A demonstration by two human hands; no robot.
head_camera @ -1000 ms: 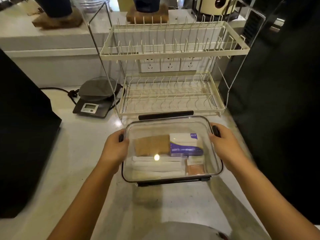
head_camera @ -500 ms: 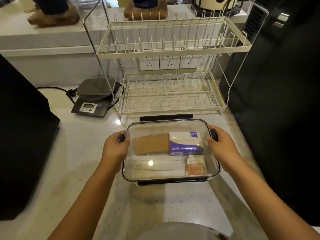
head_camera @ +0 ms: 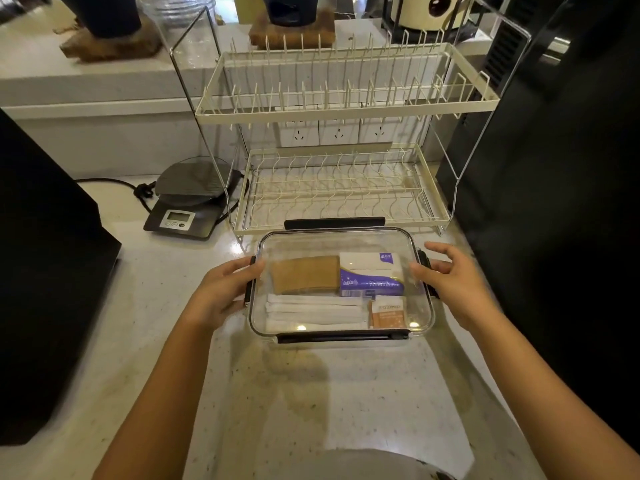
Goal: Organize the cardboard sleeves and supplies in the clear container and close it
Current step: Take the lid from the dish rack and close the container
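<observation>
A: Head view: the clear container [head_camera: 341,285] is seen on the speckled counter [head_camera: 173,306], just in front of the white dish rack [head_camera: 341,188], with its lid on. Cardboard sleeves [head_camera: 304,274], a purple-and-white box [head_camera: 371,276], white wrapped sticks [head_camera: 315,311] and an orange sachet [head_camera: 387,312] are laid side by side inside.

B: And the hands?

A: A second ago both were pressed against the side latches. Now the right hand [head_camera: 450,284] is lifted just clear of the right latch [head_camera: 423,268], fingers spread, nothing held. The left hand [head_camera: 221,289] is relaxed, its fingers resting against the left latch [head_camera: 250,280] with nothing gripped.

B: So the side latches are taken as fastened?

A: That is judged likely; both lie flat against the walls. The near latch [head_camera: 341,337] also looks folded down, while the far latch [head_camera: 334,223] appears raised, so one clip is probably left to be pressed.

B: Anything else nearby?

A: A digital scale [head_camera: 188,199] is noted left of the rack.
</observation>
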